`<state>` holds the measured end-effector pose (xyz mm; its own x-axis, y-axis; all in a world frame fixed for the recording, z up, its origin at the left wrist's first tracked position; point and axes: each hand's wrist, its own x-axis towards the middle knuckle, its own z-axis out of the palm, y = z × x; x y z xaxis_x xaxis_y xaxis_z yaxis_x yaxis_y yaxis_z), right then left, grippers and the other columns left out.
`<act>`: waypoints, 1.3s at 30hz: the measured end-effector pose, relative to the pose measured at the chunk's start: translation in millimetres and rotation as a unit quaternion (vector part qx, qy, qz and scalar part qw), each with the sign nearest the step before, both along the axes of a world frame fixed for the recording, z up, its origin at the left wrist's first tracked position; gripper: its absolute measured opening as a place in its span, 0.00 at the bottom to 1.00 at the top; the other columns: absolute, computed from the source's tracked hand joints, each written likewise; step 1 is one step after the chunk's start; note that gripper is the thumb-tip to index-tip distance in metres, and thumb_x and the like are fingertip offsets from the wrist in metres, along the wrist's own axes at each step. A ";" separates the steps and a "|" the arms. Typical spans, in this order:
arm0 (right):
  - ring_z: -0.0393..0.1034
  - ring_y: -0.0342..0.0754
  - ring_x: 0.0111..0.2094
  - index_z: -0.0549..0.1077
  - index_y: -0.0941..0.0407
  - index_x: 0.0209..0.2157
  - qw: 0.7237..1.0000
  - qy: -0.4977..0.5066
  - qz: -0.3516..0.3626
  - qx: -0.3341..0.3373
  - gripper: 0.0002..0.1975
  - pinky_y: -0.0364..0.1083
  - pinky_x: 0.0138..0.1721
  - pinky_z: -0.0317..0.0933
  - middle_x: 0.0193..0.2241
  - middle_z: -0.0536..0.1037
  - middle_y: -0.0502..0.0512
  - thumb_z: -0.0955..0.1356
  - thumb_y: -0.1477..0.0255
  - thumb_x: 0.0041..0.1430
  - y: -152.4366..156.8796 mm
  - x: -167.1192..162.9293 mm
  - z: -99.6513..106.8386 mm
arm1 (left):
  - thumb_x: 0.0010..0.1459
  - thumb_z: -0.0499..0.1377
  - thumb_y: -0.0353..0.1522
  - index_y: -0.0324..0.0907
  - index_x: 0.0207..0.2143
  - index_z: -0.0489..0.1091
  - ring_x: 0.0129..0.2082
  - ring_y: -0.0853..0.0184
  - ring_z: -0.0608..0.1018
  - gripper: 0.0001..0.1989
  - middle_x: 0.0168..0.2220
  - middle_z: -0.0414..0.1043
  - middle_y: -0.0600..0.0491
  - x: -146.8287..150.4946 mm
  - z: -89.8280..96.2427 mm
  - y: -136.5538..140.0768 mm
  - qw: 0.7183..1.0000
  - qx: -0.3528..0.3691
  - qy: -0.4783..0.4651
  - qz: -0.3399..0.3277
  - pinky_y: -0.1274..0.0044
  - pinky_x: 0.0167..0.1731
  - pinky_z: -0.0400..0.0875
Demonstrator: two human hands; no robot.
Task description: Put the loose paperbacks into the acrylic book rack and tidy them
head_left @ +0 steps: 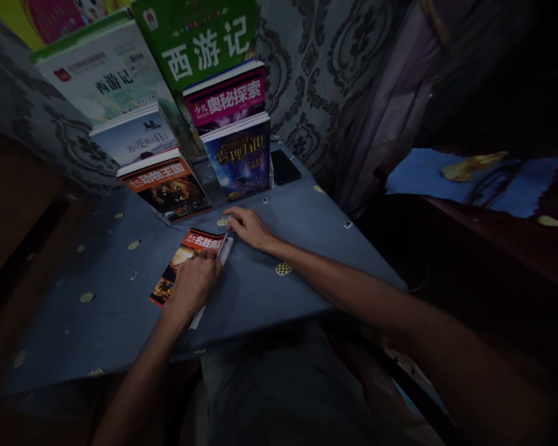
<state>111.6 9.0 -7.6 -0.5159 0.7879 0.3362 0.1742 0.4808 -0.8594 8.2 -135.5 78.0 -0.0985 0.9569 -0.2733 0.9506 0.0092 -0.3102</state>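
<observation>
A small paperback book (pixel 168 276) with a black, red and orange cover lies tilted on the table, white page edges showing along its right side. My left hand (pixel 196 277) rests over it, fingers bent down at its right edge; the palm hides part of the cover. Just beyond the book's upper right corner is my right hand (pixel 250 227), its index finger stretched forward and the other fingers partly curled, with nothing seen in it. Upright behind the hands stand an orange-topped book with a lion (pixel 170 189) and a dark blue book (pixel 242 162).
More books stand in rows at the back, including a magenta-topped book (pixel 232 99), a pale blue book (pixel 137 139), and a large green book (pixel 204 46). A dark phone-like slab (pixel 285 167) lies beside them. Patterned curtain (pixel 339 62) hangs behind the table (pixel 116 328). Blue cloth (pixel 418 179) lies at right.
</observation>
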 end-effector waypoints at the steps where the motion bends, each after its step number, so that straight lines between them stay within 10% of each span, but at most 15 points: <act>1: 0.76 0.46 0.34 0.75 0.58 0.49 1.000 0.001 0.000 0.001 0.16 0.44 0.42 0.66 0.31 0.82 0.51 0.62 0.79 0.63 -0.1 0.3 0.1 | 0.70 0.44 0.30 0.34 0.49 0.70 0.44 0.53 0.82 0.17 0.45 0.78 0.40 0.9 -1.5 -0.2 1.000 0.003 -0.001 -0.001 0.68 0.40 0.75; 8: 0.75 0.48 0.36 0.75 0.57 0.50 0.999 -0.023 0.011 0.048 0.16 0.47 0.44 0.65 0.33 0.82 0.53 0.62 0.77 0.64 -6.7 0.3 0.5 | 0.71 0.45 0.36 0.36 0.49 0.71 0.44 0.52 0.81 0.19 0.46 0.76 0.39 -3.9 -13.6 -2.2 0.998 0.051 -0.027 0.007 0.68 0.37 0.75; 16: 0.71 0.53 0.51 0.74 0.56 0.52 0.970 -0.119 0.092 0.194 0.15 0.55 0.56 0.61 0.47 0.80 0.60 0.62 0.75 0.67 -20.6 -3.4 -4.4 | 0.70 0.48 0.35 0.41 0.54 0.69 0.50 0.56 0.78 0.16 0.54 0.74 0.44 -78.7 -35.4 -5.0 0.980 0.174 -0.091 0.038 0.69 0.45 0.74; 28: 0.63 0.54 0.65 0.70 0.56 0.59 0.924 -0.231 0.201 0.227 0.20 0.60 0.66 0.52 0.62 0.71 0.63 0.64 0.77 0.66 -8.9 -85.7 -10.8 | 0.69 0.46 0.31 0.38 0.59 0.66 0.53 0.57 0.76 0.19 0.57 0.72 0.41 -95.3 -70.2 -12.3 0.958 0.251 -0.140 0.019 0.65 0.53 0.71; 39: 0.66 0.53 0.63 0.71 0.58 0.58 0.940 -0.221 0.139 0.220 0.20 0.59 0.65 0.55 0.61 0.72 0.64 0.59 0.77 0.69 -22.1 -30.3 -20.5 | 0.70 0.45 0.32 0.37 0.60 0.66 0.53 0.55 0.74 0.21 0.60 0.69 0.41 -93.7 -66.4 -13.3 0.972 0.209 -0.100 0.031 0.65 0.50 0.68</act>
